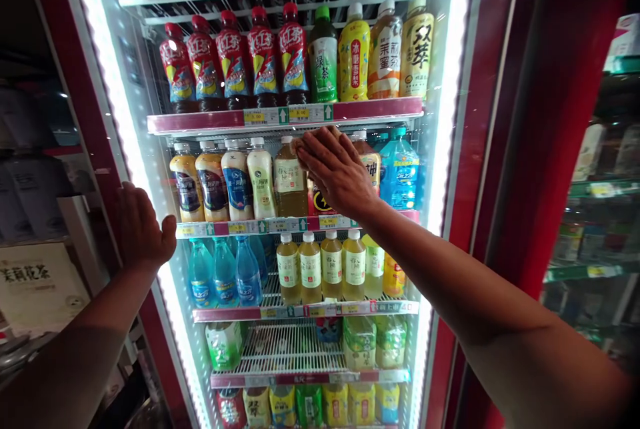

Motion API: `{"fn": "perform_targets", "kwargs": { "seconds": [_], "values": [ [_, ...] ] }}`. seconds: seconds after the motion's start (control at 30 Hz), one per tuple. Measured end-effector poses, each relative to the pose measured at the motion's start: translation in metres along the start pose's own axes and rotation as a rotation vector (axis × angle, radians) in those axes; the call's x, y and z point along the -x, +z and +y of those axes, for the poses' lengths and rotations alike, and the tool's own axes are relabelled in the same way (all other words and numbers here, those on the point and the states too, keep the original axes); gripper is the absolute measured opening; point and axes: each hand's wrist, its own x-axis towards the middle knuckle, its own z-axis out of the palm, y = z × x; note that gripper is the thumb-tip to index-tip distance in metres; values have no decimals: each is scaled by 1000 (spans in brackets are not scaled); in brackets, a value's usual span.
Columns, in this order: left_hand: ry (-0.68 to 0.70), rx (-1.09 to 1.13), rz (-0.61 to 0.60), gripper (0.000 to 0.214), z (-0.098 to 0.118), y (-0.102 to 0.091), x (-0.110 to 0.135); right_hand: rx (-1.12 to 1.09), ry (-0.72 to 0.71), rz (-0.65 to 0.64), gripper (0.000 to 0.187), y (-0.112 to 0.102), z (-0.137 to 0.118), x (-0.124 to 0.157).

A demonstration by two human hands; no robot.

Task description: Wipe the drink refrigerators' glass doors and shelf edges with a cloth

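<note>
My right hand [336,172] is pressed against the glass front of a lit drinks fridge [453,149], level with the second shelf. A small beige cloth [301,147] shows under its fingers, held to the glass. Behind the hand stand bottles of tea and milk drinks [250,179]. My left hand [140,225] lies flat with its fingers together on the fridge's red left frame [87,102], beside the bright light strip, and holds nothing.
The fridge shelves carry red-capped tea bottles [233,62] on top, blue water bottles [225,272] and yellow-green tea bottles [320,269] lower down. A cardboard box [37,285] stands at the left. Another shelving unit [595,229] with goods is at the right.
</note>
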Motion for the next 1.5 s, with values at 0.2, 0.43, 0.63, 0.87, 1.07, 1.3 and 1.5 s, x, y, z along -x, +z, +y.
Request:
{"fn": "perform_targets", "kwargs": {
  "seconds": [0.2,0.43,0.63,0.87,1.07,1.3,1.5],
  "values": [
    [-11,13,15,86,1,0,0,16,-82,-55,51,-4,4,10],
    [-50,38,-2,88,-1,3,1,43,-20,32,54,-5,13,12],
    [-32,13,20,85,1,2,2,27,-88,-13,59,-11,26,27],
    [-32,-5,27,88,2,0,1,29,-27,21,59,-12,28,33],
    [-26,19,40,89,3,2,1,77,-13,12,60,-24,46,45],
    [-89,38,2,88,7,-3,-2,72,32,57,62,-22,41,45],
    [1,1,50,74,36,-15,-18,64,67,117,61,-24,51,50]
  ]
}}
